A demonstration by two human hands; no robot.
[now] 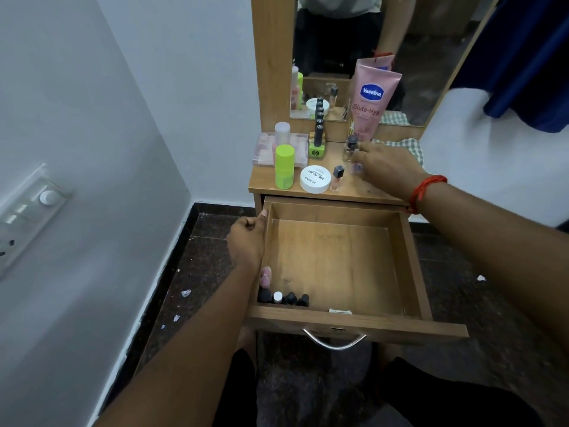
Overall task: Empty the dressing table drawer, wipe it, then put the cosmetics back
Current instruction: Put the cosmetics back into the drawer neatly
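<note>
The wooden drawer stands pulled out, mostly bare inside. Several small nail-polish bottles line its front left corner. My left hand grips the drawer's left wall. My right hand reaches over the table top, fingers closing on a small clear bottle with a dark cap; the hold is partly hidden. Also on the top are a pink Vaseline tube, a green-capped bottle, a white round jar, a green nail polish and a small pink bottle.
A mirror rises behind the table. A checked cloth lies at the back right of the top. A clear palette case sits at the back left. A wall with a switchboard is on the left. Bits of litter dot the dark floor.
</note>
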